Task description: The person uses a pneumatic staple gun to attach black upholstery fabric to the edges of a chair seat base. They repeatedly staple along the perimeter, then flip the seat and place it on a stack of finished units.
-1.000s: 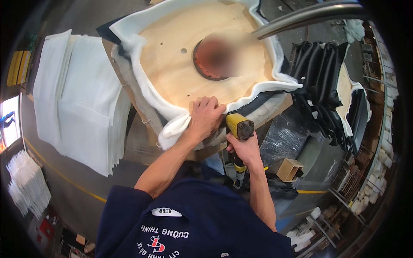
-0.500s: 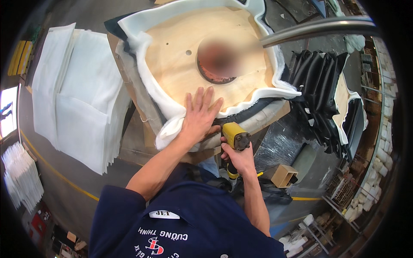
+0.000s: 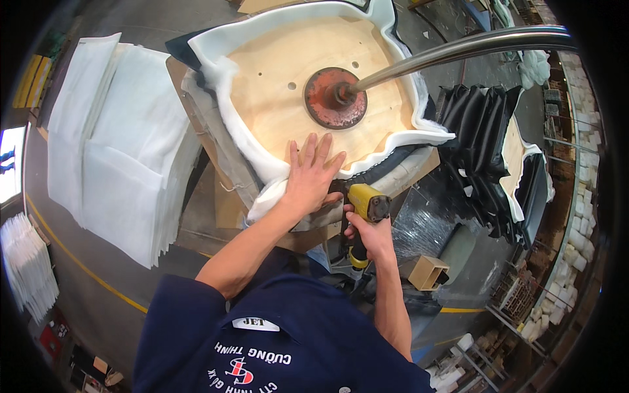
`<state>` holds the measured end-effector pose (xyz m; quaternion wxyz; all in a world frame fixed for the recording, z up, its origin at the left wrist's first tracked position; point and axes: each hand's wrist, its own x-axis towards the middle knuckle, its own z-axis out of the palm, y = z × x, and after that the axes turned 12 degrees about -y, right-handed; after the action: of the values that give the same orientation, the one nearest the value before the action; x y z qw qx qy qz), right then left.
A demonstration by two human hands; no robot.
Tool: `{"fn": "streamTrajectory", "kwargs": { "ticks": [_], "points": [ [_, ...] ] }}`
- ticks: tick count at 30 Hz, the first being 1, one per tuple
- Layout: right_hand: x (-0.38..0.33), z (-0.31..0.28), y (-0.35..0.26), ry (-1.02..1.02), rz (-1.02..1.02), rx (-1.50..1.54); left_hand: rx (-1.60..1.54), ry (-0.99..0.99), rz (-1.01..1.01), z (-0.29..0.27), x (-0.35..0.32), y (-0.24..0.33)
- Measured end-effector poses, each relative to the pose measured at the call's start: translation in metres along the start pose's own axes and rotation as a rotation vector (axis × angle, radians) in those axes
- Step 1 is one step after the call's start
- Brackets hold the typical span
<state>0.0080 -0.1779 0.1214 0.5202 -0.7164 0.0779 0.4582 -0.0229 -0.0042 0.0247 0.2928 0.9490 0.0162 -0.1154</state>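
A pale plywood panel [image 3: 262,105] with white padding [image 3: 226,108] and dark cover fabric around its edge lies in front of me. Pressing down on it is a red round plate [image 3: 321,108] at the end of a bent metal tube. My left hand [image 3: 313,173] lies spread at the panel's near edge, fingers on the wood, palm over the padding and fabric. Just to its right, my right hand [image 3: 372,234] grips a yellow and black staple gun [image 3: 367,202], its nose close against the folded near edge. The nose's tip is hidden.
Stacked white padding sheets [image 3: 124,131] stand at the left. Black covered pieces [image 3: 481,137] are piled at the right, with a small wooden box [image 3: 428,272] nearer me. The metal tube [image 3: 458,49] reaches over the panel from the upper right.
The whole view has shifted slightly. My left hand stays spread on the panel's edge, and my right hand with the staple gun sits a touch farther right along it.
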Motion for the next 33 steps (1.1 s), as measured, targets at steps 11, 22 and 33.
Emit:
{"fn": "streamTrajectory", "kwargs": {
  "ticks": [11, 22, 33],
  "points": [
    [0.003, 0.022, -0.003, -0.035, 0.029, -0.012, 0.008, 0.008, -0.008, 0.003, 0.001, -0.006],
    [0.002, 0.015, 0.003, -0.045, -0.004, 0.017, 0.030, -0.033, -0.034, 0.002, 0.007, -0.008],
    [0.004, 0.017, -0.006, -0.031, 0.046, -0.006, -0.012, -0.023, -0.030, 0.007, 0.007, -0.006]
  ]
}}
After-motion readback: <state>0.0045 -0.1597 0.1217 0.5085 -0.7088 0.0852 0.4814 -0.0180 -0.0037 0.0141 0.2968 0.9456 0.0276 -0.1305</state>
